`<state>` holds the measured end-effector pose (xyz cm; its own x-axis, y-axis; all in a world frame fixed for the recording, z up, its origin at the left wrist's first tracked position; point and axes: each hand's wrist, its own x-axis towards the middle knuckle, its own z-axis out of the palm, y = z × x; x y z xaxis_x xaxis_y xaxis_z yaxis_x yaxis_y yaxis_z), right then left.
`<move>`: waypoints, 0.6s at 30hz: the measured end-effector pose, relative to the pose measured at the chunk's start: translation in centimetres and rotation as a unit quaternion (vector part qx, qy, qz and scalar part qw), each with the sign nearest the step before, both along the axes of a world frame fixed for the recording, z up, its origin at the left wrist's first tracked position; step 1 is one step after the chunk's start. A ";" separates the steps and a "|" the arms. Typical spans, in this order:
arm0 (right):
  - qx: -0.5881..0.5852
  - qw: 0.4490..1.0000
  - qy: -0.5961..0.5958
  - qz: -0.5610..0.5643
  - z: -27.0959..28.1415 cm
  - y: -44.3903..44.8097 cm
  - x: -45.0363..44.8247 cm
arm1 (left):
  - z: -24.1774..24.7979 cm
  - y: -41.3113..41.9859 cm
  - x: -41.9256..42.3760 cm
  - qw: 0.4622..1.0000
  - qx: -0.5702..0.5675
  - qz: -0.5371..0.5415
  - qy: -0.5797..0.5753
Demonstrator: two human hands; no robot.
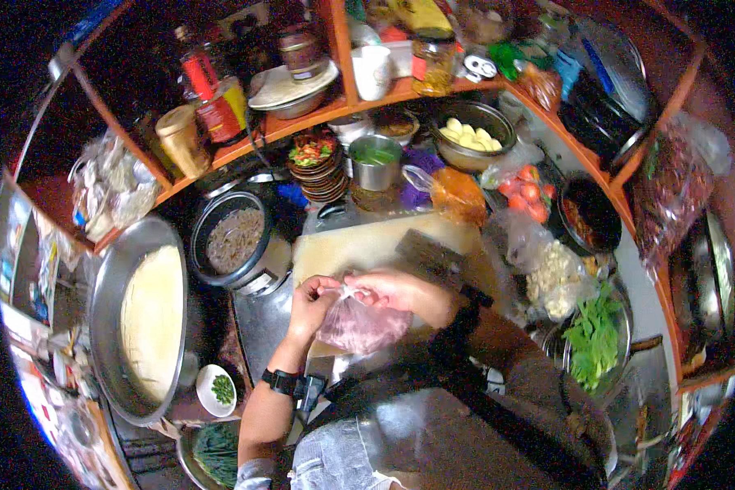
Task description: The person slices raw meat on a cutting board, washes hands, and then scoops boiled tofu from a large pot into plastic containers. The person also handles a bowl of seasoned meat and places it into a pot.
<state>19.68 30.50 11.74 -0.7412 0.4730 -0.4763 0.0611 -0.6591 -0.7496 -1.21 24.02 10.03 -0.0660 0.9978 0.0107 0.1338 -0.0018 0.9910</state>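
A clear plastic bag of pinkish meat (364, 327) hangs over the near part of a pale cutting board (327, 251). My left hand (314, 300) pinches the bag's gathered neck from the left. From the right, my right hand (389, 289) grips the same neck, its fingers meeting the left ones. Whether the neck is knotted I cannot tell. Beyond my right wrist a broad cleaver (432, 254) lies on the board, its handle partly behind my forearm.
Left stand a rice cooker (236, 239), a large metal basin (107, 318) and a bowl of chopped greens (216, 390). Behind the board are stacked small dishes (317, 177), a metal pot (375, 162) and a bowl of peeled potatoes (471, 138). Tomatoes (527, 195) and leafy greens (594, 343) lie right.
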 end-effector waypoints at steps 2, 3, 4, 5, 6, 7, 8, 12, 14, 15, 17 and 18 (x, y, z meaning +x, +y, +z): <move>0.075 0.996 -0.021 -0.042 1.4 -0.5 1.0 | 0.4 0.5 -0.4 0.981 0.064 0.055 0.173; 0.090 0.994 -0.023 -0.063 1.3 -0.3 1.8 | 0.9 0.4 -0.9 0.957 0.087 0.084 0.262; 0.106 0.990 -0.024 -0.086 1.3 0.0 2.7 | 1.9 0.2 -1.5 0.930 0.031 0.103 0.351; 0.120 0.987 -0.024 -0.107 1.2 0.3 3.8 | -0.2 -0.2 -3.2 0.915 0.061 0.118 0.380; 0.065 0.992 -0.019 -0.110 -2.2 2.6 6.8 | -0.5 -0.4 -3.9 0.930 0.008 0.113 0.350; 0.012 0.991 -0.016 -0.135 -4.8 3.9 9.1 | -1.1 -0.6 -4.4 0.941 -0.046 0.106 0.317; -0.039 0.986 -0.011 -0.159 -7.3 5.2 11.2 | -2.4 -1.1 -5.0 0.936 -0.075 0.102 0.327; -0.112 0.960 0.008 -0.256 -12.5 3.8 11.0 | -7.3 -4.3 -6.5 0.911 -0.114 0.135 0.372; -0.104 0.968 0.038 -0.226 -17.2 5.5 13.6 | -6.9 -3.4 -5.7 0.906 -0.132 0.129 0.382; -0.124 0.972 0.027 -0.198 -18.1 6.6 14.6 | -6.8 -3.1 -6.1 0.899 -0.140 0.123 0.396; -0.167 0.975 -0.002 -0.148 -19.2 7.6 15.7 | -7.7 -1.7 -6.7 0.901 -0.096 0.128 0.403; -0.063 0.983 -0.053 -0.166 -17.3 5.9 13.2 | -6.6 -2.4 -6.7 0.891 -0.089 0.158 0.416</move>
